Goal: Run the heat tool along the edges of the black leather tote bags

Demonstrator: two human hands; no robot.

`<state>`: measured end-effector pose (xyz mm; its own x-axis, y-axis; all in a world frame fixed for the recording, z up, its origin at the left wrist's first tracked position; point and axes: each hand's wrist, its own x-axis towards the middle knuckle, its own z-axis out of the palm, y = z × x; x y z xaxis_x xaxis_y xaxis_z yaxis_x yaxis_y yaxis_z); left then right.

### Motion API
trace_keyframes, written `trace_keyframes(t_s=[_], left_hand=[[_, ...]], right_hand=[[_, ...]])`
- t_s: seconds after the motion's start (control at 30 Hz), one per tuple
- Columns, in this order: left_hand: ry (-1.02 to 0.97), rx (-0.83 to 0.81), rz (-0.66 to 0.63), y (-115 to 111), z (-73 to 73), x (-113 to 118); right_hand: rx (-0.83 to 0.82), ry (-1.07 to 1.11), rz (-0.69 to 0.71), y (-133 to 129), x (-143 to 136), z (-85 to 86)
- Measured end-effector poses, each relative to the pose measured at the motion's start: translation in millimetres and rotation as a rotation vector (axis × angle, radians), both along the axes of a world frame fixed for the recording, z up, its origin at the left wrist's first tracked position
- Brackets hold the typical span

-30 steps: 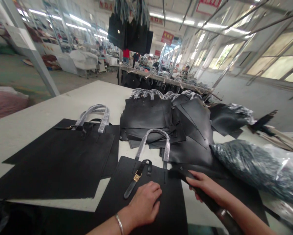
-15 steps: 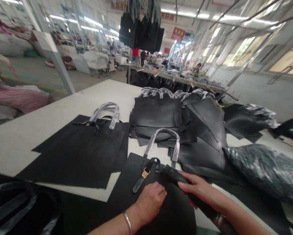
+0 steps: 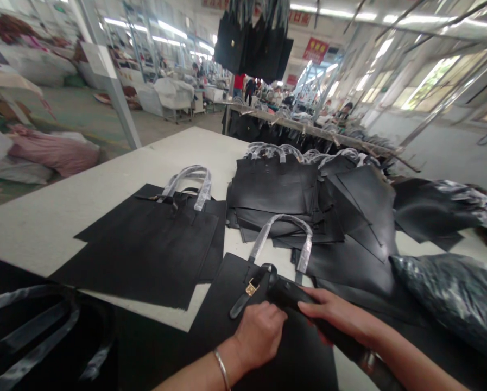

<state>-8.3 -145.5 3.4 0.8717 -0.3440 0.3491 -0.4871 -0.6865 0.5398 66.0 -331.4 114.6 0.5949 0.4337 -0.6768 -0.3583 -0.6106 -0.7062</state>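
Observation:
A black bag panel (image 3: 210, 309) with a clear-wrapped handle (image 3: 286, 218) lies in front of me. Near its top edge is a short black strap with a gold buckle (image 3: 251, 286). My left hand (image 3: 263, 328), a bracelet at its wrist, rests closed on the panel below the buckle; what its fingers hold, if anything, is hidden. My right hand (image 3: 336, 312) grips a long black strap-like piece (image 3: 288, 292) with a metal part lower down. The far end of this piece lies over the panel, beside the buckled strap and close to my left fingers.
Left of the panel, more black panels (image 3: 145, 244) with wrapped handles lie on the pale table (image 3: 116, 179). Stacked panels (image 3: 276, 184) stand behind. A dark plastic-wrapped bundle (image 3: 450, 293) lies at right. Black bags (image 3: 253, 46) hang beyond the table, and a rail (image 3: 308, 127) crosses there.
The view has shifted slightly left, so everything sits further right. The end of the long black piece has come closer to the buckled strap. Both hands keep nearly the same pose.

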Motion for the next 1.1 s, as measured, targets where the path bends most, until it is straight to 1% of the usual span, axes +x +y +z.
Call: trace_keyframes(t_s=[0.07,0.1,0.13,0.17,0.2,0.3,0.37,0.43,0.53,0.63,0.7,0.73,0.8,0.87,0.93,1.0,1.03,1.1], left_hand=[[-0.009,-0.098,0.281,9,2.7,12],[0.004,-0.119,0.423,14,4.0,19],[0.028,-0.118,0.524,18,4.9,25],[0.06,-0.104,0.571,21,5.7,29],[0.097,-0.085,0.569,23,6.1,33],[0.169,-0.047,0.449,24,6.7,36],[0.185,-0.053,0.432,23,6.8,34],[0.188,-0.081,0.433,23,7.0,32],[0.202,-0.165,0.428,27,7.5,32],[0.292,-0.335,0.453,29,9.2,35],[0.424,-0.53,0.432,28,11.8,35],[0.496,-0.642,0.395,26,13.9,34],[0.609,-0.858,0.281,22,20.3,30],[0.657,-1.016,0.174,19,28.8,23],[0.661,-1.115,0.094,15,36.4,16],[0.644,-1.159,0.046,10,39.3,9],[0.64,-1.165,0.039,8,38.2,5],[0.662,-1.183,0.057,0,31.5,-2]], right_hand=[[0.01,0.003,-0.002,0,0,-0.1],[0.013,0.006,-0.002,0,0,-0.2],[0.016,0.007,-0.003,1,0,-0.3],[0.018,0.005,-0.004,2,0,-0.6],[0.017,0.001,-0.006,4,0,-1.1],[0.018,-0.06,-0.026,13,0,-3.7],[0.016,-0.148,-0.069,15,2,-5.9],[0.007,-0.243,-0.136,12,5,-7.0],[-0.021,-0.324,-0.228,-5,5,-4.6],[-0.051,-0.318,-0.267,-21,-5,2.0],[-0.037,-0.292,-0.238,-26,-19,6.7],[-0.018,-0.279,-0.206,-27,-27,8.7],[0.039,-0.25,-0.135,-24,-42,11.4],[0.091,-0.196,-0.093,-20,-53,12.5],[0.119,-0.137,-0.07,-15,-58,12.3],[0.135,-0.112,-0.044,-11,-60,12.0],[0.14,-0.111,-0.034,-10,-60,12.2],[0.135,-0.109,-0.041,-10,-61,13.7]])
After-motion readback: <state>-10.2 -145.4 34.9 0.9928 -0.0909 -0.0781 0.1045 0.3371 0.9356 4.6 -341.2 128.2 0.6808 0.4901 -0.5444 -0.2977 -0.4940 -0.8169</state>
